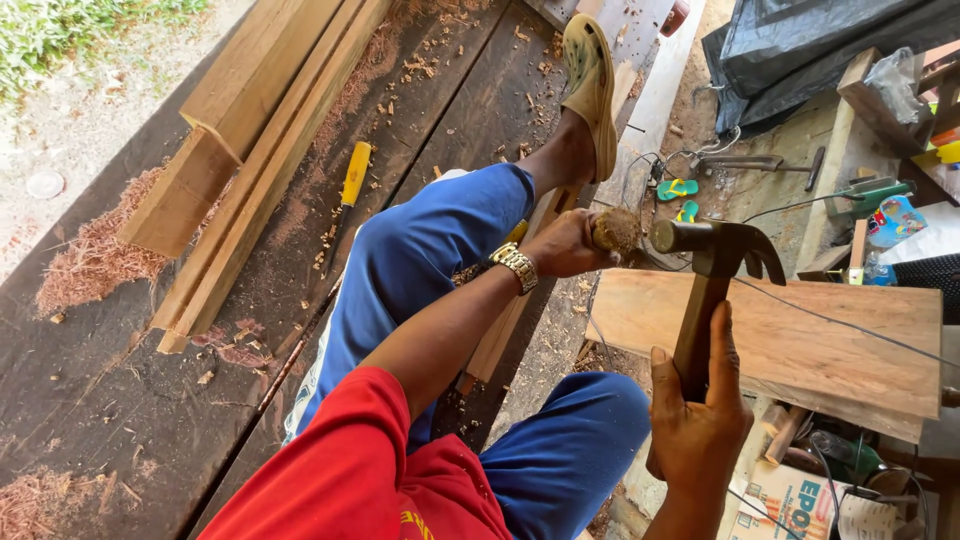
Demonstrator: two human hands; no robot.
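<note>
My left hand (pixel 565 243) grips a chisel whose frayed wooden handle end (pixel 616 230) sticks out past my fingers, over the long plank my leg rests on. My right hand (pixel 700 420) holds a claw hammer (pixel 715 250) by its dark wooden handle. The hammer's steel face is right next to the chisel's handle end, about touching it. A metal watch (pixel 517 266) is on my left wrist. The chisel's blade is hidden behind my hand and knee.
Stacked timber beams (pixel 240 150) lie at the left on a dark wooden bench strewn with shavings. A yellow-handled chisel (pixel 350 185) lies beside them. A wide reddish board (pixel 790 345) sits below the hammer. Tools and a tarp lie on the ground at right.
</note>
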